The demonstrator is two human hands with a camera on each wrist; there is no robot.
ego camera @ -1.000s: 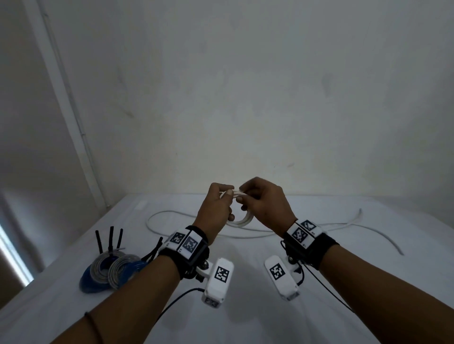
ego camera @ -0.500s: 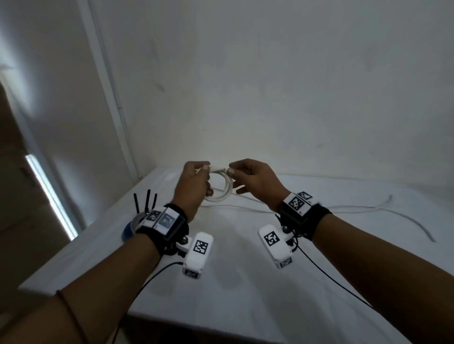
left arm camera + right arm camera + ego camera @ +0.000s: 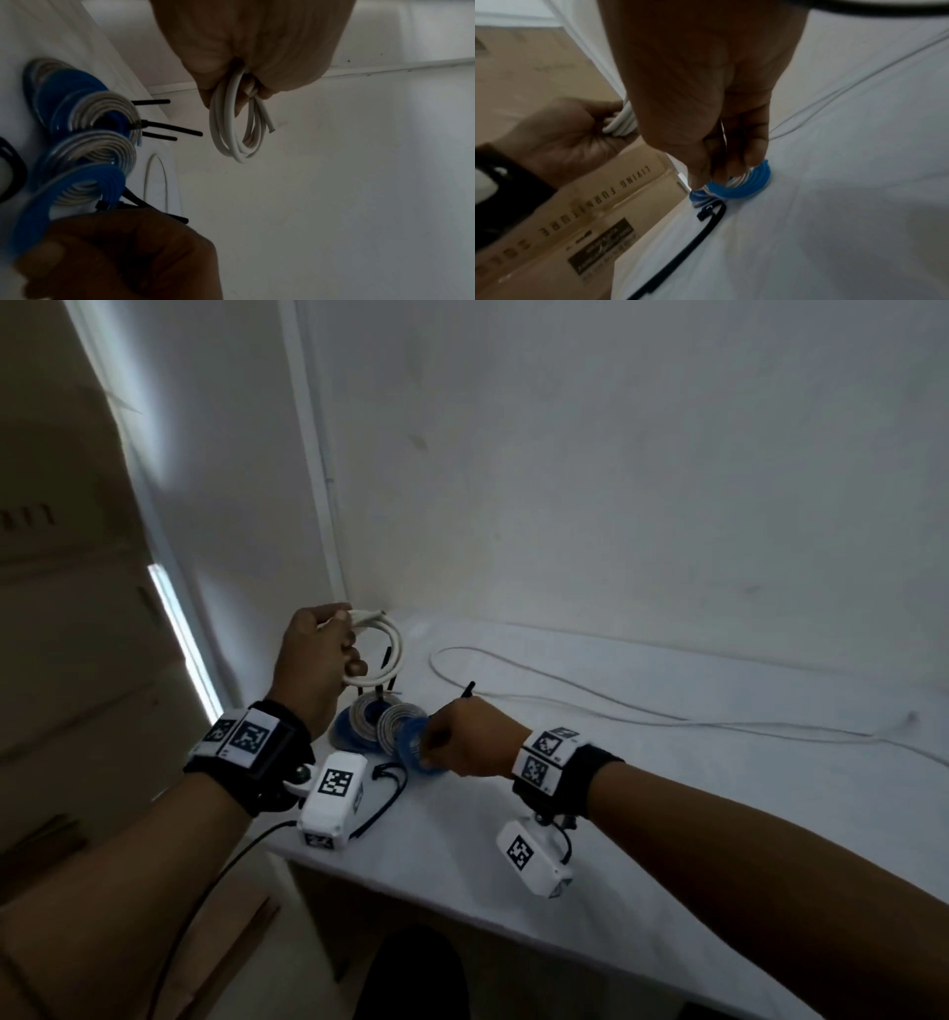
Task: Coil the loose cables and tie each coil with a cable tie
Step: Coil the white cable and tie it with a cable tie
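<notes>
My left hand [image 3: 336,649] is raised over the table's left corner and grips a small coil of white cable [image 3: 393,654], whose cut end [image 3: 270,126] hangs free in the left wrist view. My right hand [image 3: 436,749] is down on the table, its fingers [image 3: 753,156] curled onto the rim of a blue coil [image 3: 741,187] wound with grey. A black tie tip [image 3: 468,689] sticks up behind that hand. Beside the coil lies a loose black cable tie [image 3: 386,796]. A long white cable [image 3: 565,693] lies uncoiled across the table.
Several tied blue and grey coils [image 3: 87,121] with black tie tails sit in a heap at the table's [image 3: 667,814] left end. A cardboard box [image 3: 577,213] stands beyond the left edge, and the wall runs close behind.
My right hand let go of the white coil and dropped to the blue coil on the table. The left hand alone now holds the white coil, and the view swung left.
</notes>
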